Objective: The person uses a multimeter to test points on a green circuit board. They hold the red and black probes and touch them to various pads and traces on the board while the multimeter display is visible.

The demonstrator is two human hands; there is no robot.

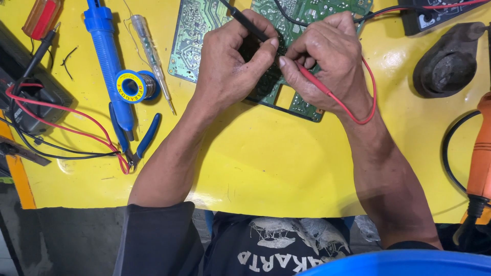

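A green circuit board (302, 20) lies on the yellow table (266, 153) at the top centre. My left hand (230, 61) pinches a black test probe (245, 20) and presses its tip down onto the board. My right hand (327, 56) grips a red test probe (312, 81), whose tip meets the board close to the black one. The red lead (371, 97) loops around my right wrist. Both hands hide the spot where the tips touch.
A second green board (192, 36) lies left of the hands. Farther left are a blue desoldering pump (107, 56), a solder spool (134, 86), a test screwdriver (151, 51), blue-handled pliers (135, 140) and a meter (30, 92) with leads. An orange tool (480, 163) and a dark stand (447, 64) sit right.
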